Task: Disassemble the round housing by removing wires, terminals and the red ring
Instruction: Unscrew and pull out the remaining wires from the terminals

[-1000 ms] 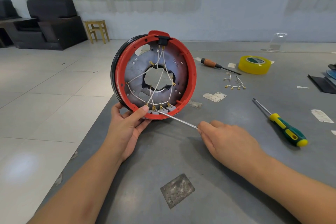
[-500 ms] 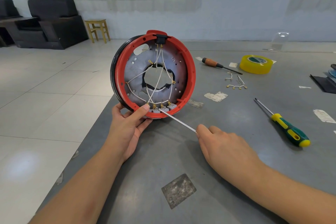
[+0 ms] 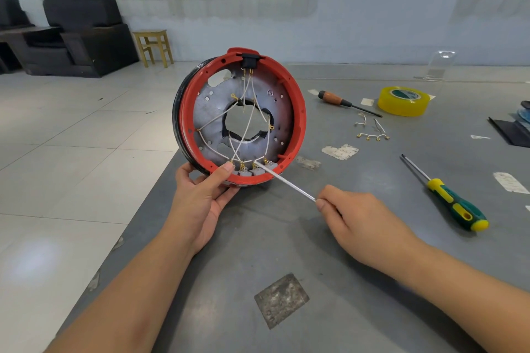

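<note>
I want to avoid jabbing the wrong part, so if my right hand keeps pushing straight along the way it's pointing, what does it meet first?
Probably the grey terminal blocks at the bottom of the red ring. The right hand aims the screwdriver shaft up-left, and its tip already sits at those terminals; exact depth is unclear.

open table (image 3: pixel 200 281) near edge | screwdriver (image 3: pixel 447 195), tape roll (image 3: pixel 403 101) block right

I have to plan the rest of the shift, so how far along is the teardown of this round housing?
Early to middle. Done: a few loose wires with terminals already lie on the table. In hand: the left hand holds the housing upright while the right hand works a screwdriver tip at the bottom terminals. Left: many white wires remain connected inside, and the red ring is not yet off.
</note>
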Tool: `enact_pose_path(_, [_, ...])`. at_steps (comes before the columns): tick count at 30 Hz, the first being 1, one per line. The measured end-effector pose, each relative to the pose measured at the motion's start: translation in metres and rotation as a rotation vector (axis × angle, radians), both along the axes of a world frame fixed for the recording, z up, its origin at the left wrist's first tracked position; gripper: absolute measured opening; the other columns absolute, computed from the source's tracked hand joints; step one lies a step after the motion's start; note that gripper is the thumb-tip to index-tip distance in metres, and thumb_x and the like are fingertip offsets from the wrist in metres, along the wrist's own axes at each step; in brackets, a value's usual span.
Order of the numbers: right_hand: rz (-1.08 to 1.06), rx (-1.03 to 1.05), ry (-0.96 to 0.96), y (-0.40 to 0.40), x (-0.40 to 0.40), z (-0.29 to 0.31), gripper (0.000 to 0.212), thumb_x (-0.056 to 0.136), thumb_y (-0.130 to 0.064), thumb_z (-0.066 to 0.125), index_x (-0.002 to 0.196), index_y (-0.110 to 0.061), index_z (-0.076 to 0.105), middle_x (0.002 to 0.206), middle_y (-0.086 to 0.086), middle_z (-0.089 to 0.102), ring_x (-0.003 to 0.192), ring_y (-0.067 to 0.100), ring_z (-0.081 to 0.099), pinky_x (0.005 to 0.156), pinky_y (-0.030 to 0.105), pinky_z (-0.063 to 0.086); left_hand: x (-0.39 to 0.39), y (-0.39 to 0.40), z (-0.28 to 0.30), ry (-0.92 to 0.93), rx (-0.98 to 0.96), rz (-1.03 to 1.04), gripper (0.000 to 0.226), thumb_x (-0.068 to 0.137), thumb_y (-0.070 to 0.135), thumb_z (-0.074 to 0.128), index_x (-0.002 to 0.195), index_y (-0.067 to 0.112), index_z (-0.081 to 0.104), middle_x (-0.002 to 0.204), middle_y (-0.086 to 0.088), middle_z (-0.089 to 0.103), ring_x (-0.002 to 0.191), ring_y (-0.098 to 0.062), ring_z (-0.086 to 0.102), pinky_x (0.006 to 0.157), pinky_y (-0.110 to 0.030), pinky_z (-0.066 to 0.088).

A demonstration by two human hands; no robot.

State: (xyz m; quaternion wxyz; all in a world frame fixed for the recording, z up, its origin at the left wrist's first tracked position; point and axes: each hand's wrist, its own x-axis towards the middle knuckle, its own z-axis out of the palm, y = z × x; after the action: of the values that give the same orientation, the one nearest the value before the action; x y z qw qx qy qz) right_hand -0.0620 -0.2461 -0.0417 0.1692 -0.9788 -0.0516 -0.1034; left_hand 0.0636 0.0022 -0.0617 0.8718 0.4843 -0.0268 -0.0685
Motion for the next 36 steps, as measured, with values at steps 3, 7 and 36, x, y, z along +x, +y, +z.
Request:
enact_pose_path(3, [0.118,-0.071,0.008,-0.009,0.002,0.004,0.032,0.103,-0.050,0.025,0.099,-0.030,0.050,0.083,-0.010,0.056,0.076,0.015,0.054,0.070,0.040,0.049,0.001,0.000,0.001,0.011,-0.009,-0.001,0.073,0.071,0.013,0.085,0.130,0.020,0.042,0.112,-0.018,0.077,0.106,-0.036,0.075,0.088,-0.047,0.063])
enact_pose_path(7, [0.209,-0.294,-0.018,-0.013,0.004,0.004,0.049,0.102,-0.054,0.014,0.110,-0.031,0.056,0.093,-0.009,0.056,0.073,0.019,0.056,0.066,0.040,0.050,0.003,0.000,-0.001,0.018,-0.004,-0.004,0.071,0.075,0.013,0.086,0.131,0.021,0.042,0.113,-0.015,0.078,0.108,-0.035,0.075,0.088,-0.046,0.063])
enact_pose_path(36, [0.186,0.243,-0.226,0.037,0.067,0.040,0.014,0.096,-0.028,0.067,0.105,-0.023,0.075,0.095,-0.010,0.066,0.086,0.003,0.062,0.078,0.010,0.044,-0.004,-0.004,0.004,0.045,0.040,-0.038,0.076,0.075,0.017,0.085,0.136,0.013,0.041,0.112,-0.017,0.077,0.107,-0.037,0.075,0.087,-0.047,0.063])
